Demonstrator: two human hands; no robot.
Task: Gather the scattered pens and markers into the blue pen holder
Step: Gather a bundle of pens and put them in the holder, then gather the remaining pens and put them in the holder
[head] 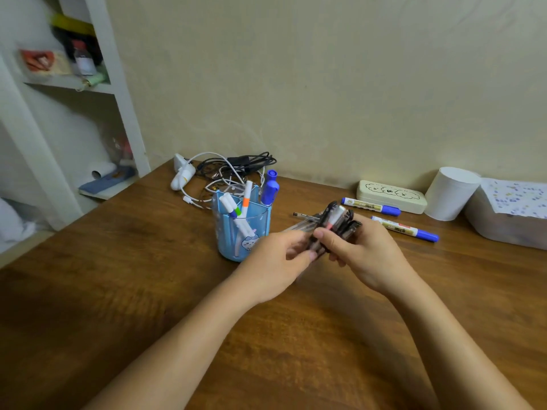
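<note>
Blue pen holder (pixel 241 229) stands left, already part filled. Beside it the left hand (pixel 275 261) pinches a bundle of pens (pixel 333 226), which the right hand (pixel 367 253) clasps, likely squaring them to drop in together. Two markers (pixel 405 229) lie rightward; bare table (pixel 118 291) leaves room.

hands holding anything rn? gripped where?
Both hands, left hand and right hand, clasp a bundle of pens around its lower half; upper ends stick out.

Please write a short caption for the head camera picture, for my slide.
Both hands hold a bundle of pens beside the blue pen holder; two blue markers lie on the table.
</note>
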